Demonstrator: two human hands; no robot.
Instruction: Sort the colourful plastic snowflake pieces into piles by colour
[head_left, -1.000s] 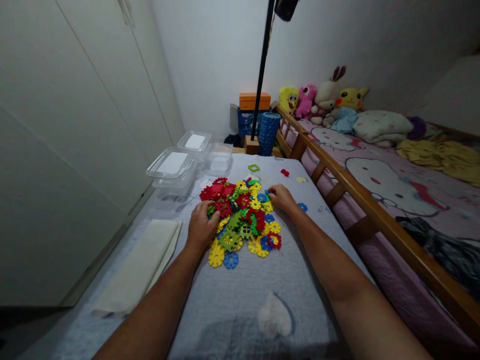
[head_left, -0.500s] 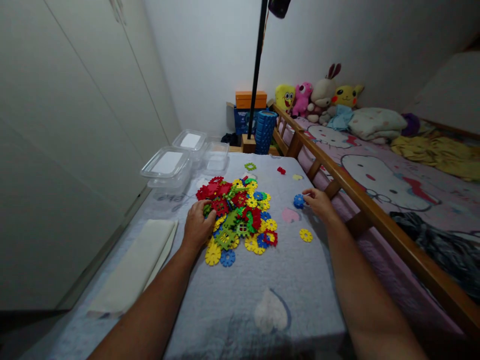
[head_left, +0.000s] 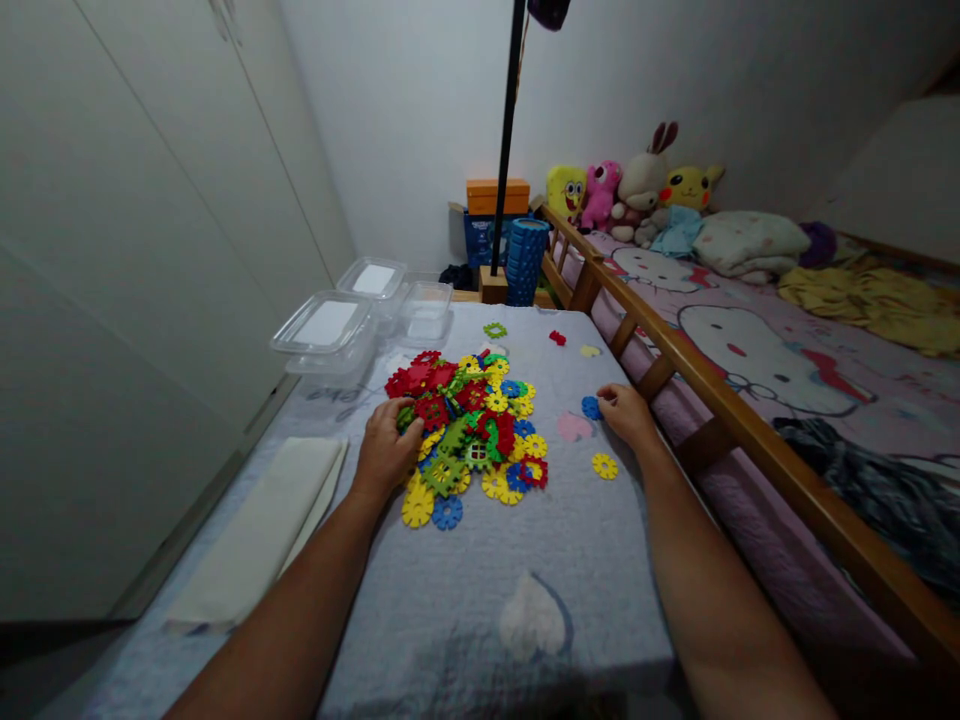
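A pile of flat plastic snowflake pieces point(head_left: 469, 425) in red, yellow, green and blue lies on a grey-blue quilted surface point(head_left: 525, 560). My left hand point(head_left: 384, 450) rests curled against the pile's left edge, fingers pressing on the pieces. Off to the right of the pile, my right hand point(head_left: 626, 412) has its fingertips closed on a loose blue piece point(head_left: 591, 407). A single yellow piece point(head_left: 604, 466) lies just in front of that hand.
Clear plastic tubs with lids point(head_left: 330, 330) stand at the back left. A folded white cloth point(head_left: 262, 525) lies at the left. Stray pieces point(head_left: 494, 330) dot the far end. A wooden bed rail point(head_left: 720, 400) runs along the right; a black pole point(head_left: 504, 140) stands behind.
My right hand left the top right of the pile and moved right to the loose blue piece. A yellow piece now lies apart on the right. My left hand stayed at the pile.
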